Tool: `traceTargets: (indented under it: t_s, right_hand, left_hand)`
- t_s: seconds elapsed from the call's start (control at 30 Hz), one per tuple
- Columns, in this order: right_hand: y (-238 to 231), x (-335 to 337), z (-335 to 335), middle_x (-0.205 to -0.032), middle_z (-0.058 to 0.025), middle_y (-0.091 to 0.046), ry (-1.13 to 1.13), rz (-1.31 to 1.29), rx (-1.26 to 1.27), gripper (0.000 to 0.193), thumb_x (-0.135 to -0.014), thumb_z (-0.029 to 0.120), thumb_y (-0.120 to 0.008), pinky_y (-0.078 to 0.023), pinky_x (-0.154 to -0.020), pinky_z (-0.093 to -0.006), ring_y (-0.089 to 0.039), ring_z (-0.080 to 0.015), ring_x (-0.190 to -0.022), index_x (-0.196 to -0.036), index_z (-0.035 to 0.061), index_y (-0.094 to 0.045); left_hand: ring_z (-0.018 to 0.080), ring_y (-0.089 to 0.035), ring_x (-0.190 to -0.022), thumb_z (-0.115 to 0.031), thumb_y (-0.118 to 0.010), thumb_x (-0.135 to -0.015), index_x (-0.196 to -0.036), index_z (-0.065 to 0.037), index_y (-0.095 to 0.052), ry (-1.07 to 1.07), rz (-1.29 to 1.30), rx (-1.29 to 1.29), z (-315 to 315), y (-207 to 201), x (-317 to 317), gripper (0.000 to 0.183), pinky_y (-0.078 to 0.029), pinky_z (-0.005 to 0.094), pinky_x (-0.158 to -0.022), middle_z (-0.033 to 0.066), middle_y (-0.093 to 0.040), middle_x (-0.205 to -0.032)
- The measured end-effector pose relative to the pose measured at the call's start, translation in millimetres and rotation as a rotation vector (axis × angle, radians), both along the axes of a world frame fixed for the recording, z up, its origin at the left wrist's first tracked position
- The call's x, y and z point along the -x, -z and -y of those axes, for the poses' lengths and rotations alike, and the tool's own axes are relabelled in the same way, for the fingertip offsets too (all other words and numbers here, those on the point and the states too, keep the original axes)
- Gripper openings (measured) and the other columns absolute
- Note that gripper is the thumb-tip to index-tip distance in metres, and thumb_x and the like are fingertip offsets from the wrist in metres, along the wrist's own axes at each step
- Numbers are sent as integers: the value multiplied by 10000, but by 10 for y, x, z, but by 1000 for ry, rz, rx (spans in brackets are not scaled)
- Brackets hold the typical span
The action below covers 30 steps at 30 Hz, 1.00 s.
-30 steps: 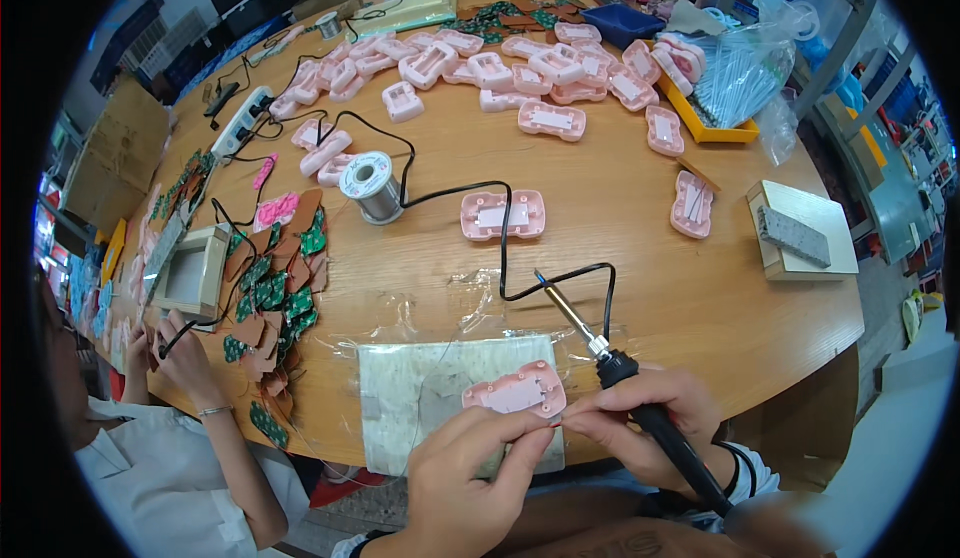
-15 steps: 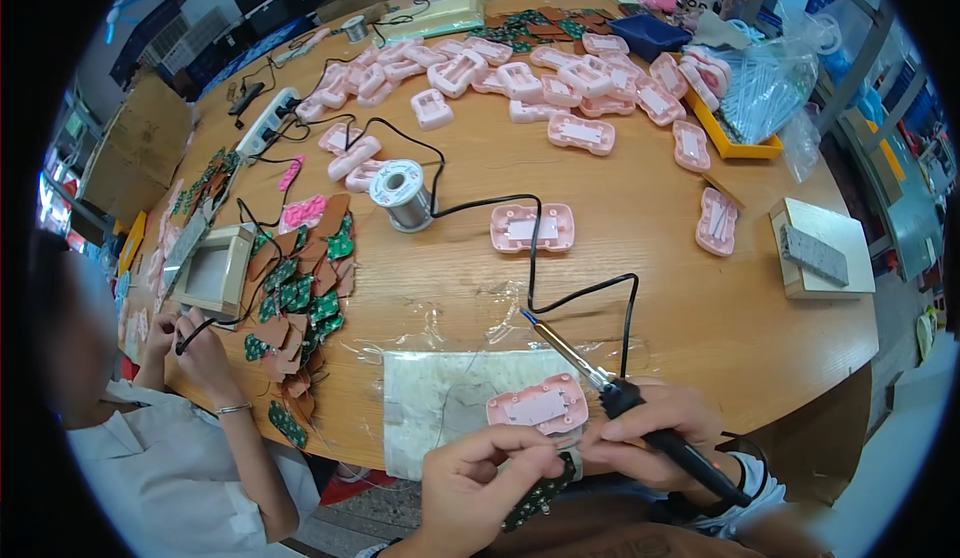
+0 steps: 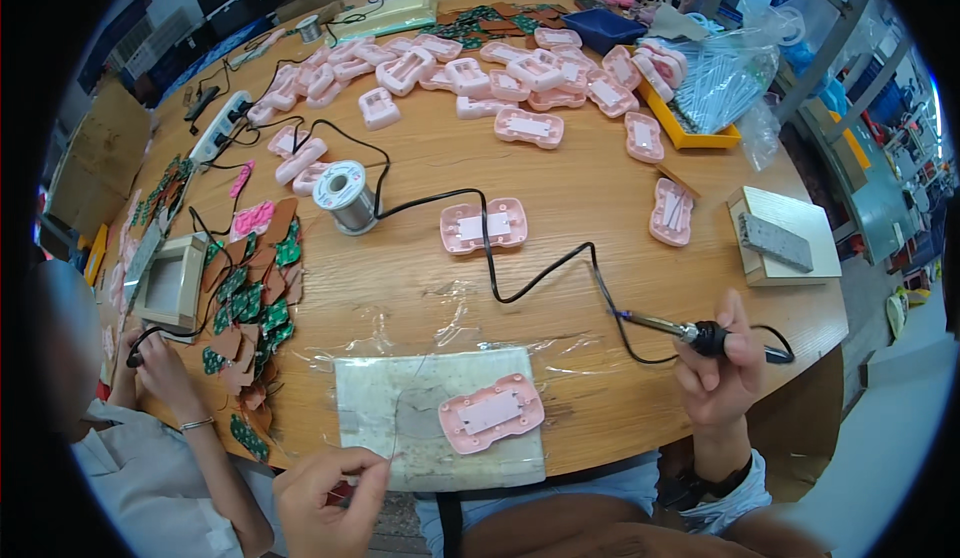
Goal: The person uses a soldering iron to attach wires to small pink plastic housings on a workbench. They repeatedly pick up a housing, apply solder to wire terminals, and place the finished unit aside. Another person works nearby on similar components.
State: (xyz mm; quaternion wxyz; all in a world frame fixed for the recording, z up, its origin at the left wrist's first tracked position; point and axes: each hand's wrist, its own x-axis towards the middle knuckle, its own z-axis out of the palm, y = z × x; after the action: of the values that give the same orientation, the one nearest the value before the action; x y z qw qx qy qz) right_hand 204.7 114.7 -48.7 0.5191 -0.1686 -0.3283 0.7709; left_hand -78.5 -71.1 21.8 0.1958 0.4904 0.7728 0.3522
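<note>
**At the round wooden table's near edge: iron lifted, wire pinched**

Beside the grey work mat [image 3: 400,408], the right hand [image 3: 715,373] grips a black-handled soldering iron [image 3: 690,333], fingers wrapped tight. Over the mat's near edge, the left hand [image 3: 325,488] pinches thin solder wire [image 3: 397,433]. On the mat lies a pink plastic casing [image 3: 490,413].

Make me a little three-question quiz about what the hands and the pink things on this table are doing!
1. True or false: the right hand holds the soldering iron lifted off to the right of the grey mat.
2. What lies on the grey mat?
A. a pink plastic shell
B. the solder spool
C. a green circuit board
3. Fill in: the left hand pinches a thin strand of ____.

Key: 1 true; 2 A; 3 wire, probably solder.
</note>
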Motion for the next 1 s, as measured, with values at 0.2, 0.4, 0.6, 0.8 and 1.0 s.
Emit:
traceTargets:
  t_s: [0.2, 0.4, 0.6, 0.8, 1.0]
  right_hand:
    - [57, -50, -52, -683, -119, -576, -204, -349, 308, 119, -858, 122, -545, -259, -374, -176, -380, -77, -509, -941, 115, -460]
    - [62, -41, -51, -665, -100, -566, -167, -325, 350, 125, -869, 150, -566, -281, -373, -186, -390, -81, -521, -926, 117, -460]
    - [19, 37, 205, -605, -82, -525, 144, 293, -273, 293, -821, 129, -671, -386, -414, -243, -488, -132, -492, -940, 57, -413]
    - [59, 11, 387, -681, -94, -549, 89, 596, -653, 307, -742, 25, -699, -388, -491, -272, -497, -142, -548, -948, 21, -472]
    - [111, -9, 408, -614, -72, -521, 82, 634, -600, 302, -738, 31, -709, -345, -453, -284, -455, -140, -499, -939, 22, -484]
  left_hand:
    - [228, -590, -716, 24, -684, -764, -832, -9, -653, 95, -456, -118, -71, 368, -150, 81, -437, 329, -658, 97, -618, -732]
    - [255, -514, -663, 23, -665, -758, -817, -2, -621, -212, -297, -175, -234, 649, -317, 78, -383, 333, -621, 104, -540, -719]
    - [265, -577, -831, -10, -721, -713, -851, -53, -654, -4, -522, -231, -268, 349, -495, 160, -414, 399, -743, 80, -620, -864]
    - [263, -552, -832, -56, -708, -741, -886, -71, -611, 149, -297, -128, -586, 505, -702, 175, -369, 379, -785, 73, -613, -900]
    - [267, -548, -831, -41, -706, -729, -847, -79, -594, 113, -290, -45, -567, 458, -600, 167, -364, 376, -779, 68, -604, -873]
